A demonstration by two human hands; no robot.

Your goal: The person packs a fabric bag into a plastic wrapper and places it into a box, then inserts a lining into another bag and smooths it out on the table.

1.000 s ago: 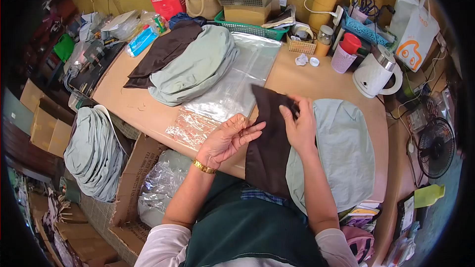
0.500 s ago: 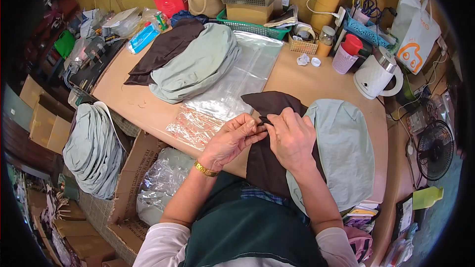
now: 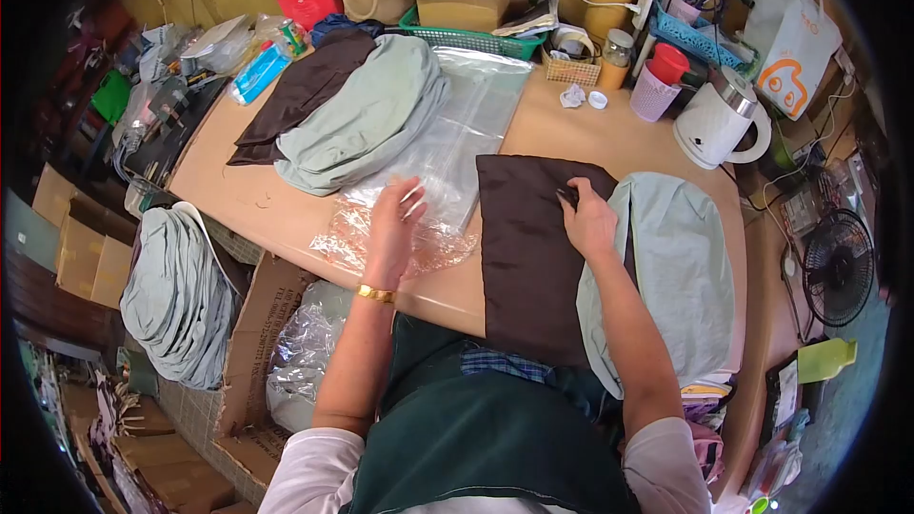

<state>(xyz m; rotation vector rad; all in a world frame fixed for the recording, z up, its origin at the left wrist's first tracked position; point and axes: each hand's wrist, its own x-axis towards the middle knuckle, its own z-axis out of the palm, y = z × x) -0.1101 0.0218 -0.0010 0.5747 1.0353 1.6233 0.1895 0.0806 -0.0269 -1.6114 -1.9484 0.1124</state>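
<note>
My left hand [image 3: 390,233], with a gold watch at its wrist, is raised over the clear plastic bags [image 3: 466,124], fingers apart and holding nothing. My right hand [image 3: 592,221] is over the upper part of a dark brown cloth piece [image 3: 528,247], fingers closed. Between its fingertips is a small dark thing; whether it is a fold of the cloth or a separate item I cannot tell. The brown cloth lies flat beside a pale grey-green cloth piece [image 3: 681,276], partly under my right forearm. At the table's far left, another brown cloth [image 3: 309,90] lies beside a bunched grey-green cloth [image 3: 367,124].
A cardboard box [image 3: 249,352] with clear plastic inside stands below the table's left edge, near a grey-green cloth pile [image 3: 181,295]. Along the back are a green basket [image 3: 476,41], a pink cup [image 3: 655,95] and a white kettle [image 3: 714,128]. A black fan [image 3: 838,276] stands right.
My hands, close together at the brown cloth before, are now apart. The left has moved left and opened; the right has shifted slightly right. The brown cloth's far end now lies flatter.
</note>
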